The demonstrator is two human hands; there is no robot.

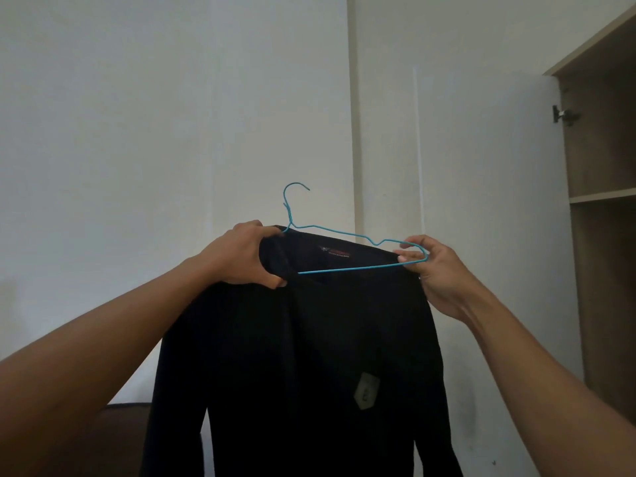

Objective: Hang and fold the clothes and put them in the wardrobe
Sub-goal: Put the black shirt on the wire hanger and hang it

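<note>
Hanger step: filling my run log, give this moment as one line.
left grip: holds black garment | right grip: pinches blue hanger | wardrobe: open

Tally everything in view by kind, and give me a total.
Garments: 1, the black garment
Hangers: 1, the blue hanger
Hands: 2, the left hand gripping the garment, the right hand pinching the hanger's end
Wardrobes: 1, the open wardrobe
Total: 5
</note>
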